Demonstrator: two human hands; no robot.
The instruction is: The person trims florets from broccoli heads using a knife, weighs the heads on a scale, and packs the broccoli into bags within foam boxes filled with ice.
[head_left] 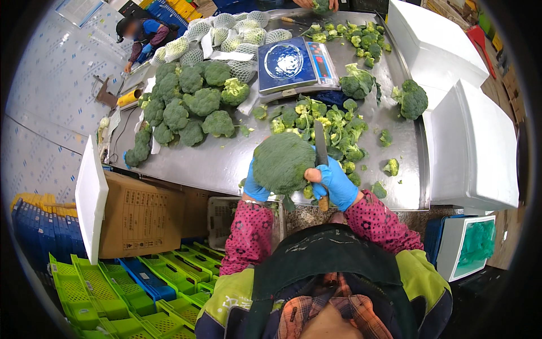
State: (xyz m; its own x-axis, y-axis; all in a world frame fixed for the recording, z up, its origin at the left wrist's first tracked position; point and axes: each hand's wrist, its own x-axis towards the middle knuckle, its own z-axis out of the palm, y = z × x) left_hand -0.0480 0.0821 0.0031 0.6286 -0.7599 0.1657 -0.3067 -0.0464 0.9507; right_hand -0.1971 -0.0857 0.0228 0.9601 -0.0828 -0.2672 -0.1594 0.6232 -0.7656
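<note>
A large head of broccoli (283, 163) rests in my left hand (256, 182), whose blue glove shows at its left side while most of the fingers are hidden beneath. My right hand (336, 182), also in a blue glove with the thumb bare, grips a knife (321, 142) by its wooden handle, blade pointing away from me. The right thumb touches the broccoli's edge. Beyond both hands lies a heap of cut broccoli florets (334, 123) on the steel table (203, 169). To the left is a pile of whole broccoli heads (190, 101).
A digital scale (284, 63) stands mid-table. Net-wrapped vegetables (228, 34) lie behind it. White foam boxes (470, 144) line the right edge. Green crates (139, 288) and a cardboard box (139, 216) are at lower left. Another person (148, 36) works at far left; someone's hands (305, 3) hold broccoli opposite.
</note>
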